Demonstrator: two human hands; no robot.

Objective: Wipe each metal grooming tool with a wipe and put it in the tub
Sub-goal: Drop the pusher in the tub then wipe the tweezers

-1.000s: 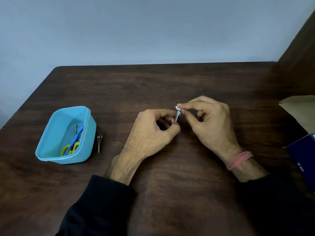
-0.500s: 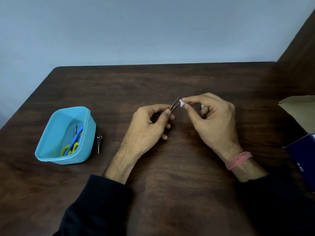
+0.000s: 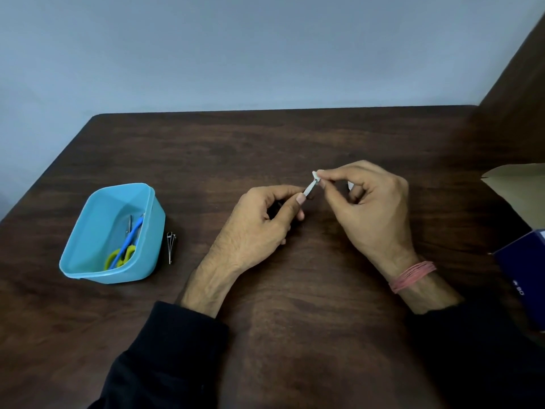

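Nearest me, my black sleeves [image 3: 165,358] run off the bottom edge. At the near right a dark blue box [image 3: 522,276] is cut off by the frame; its white print is too blurred to read for sure, perhaps "BD". A pink thread band [image 3: 413,276] wraps my right wrist.

On the left of the counter [image 3: 295,335] sits the blue tub [image 3: 112,234], holding scissors [image 3: 124,249] with blue and yellow-green handles and a thin metal piece beside them that I cannot identify. Just right of the tub, apart from its wall, a nail clipper [image 3: 171,246] lies on the wood, not yet in.

In the middle, my left hand [image 3: 259,228] pinches a slim metal tool [image 3: 309,188] between thumb and curled fingers; most of the tool is hidden inside that grip, so I cannot tell what it is. My right hand [image 3: 371,208] pinches a small white wipe [image 3: 316,174] around the tool's far tip, fingers curled; a white scrap shows behind my index finger.

Half a second ago the tool looked like two dark, splayed prongs with the wipe at their ends; now it reads as a single pale strip, and the tub and clipper lie as they did.

At the far right a tan cardboard flap [image 3: 519,184] is cut off by the edge.
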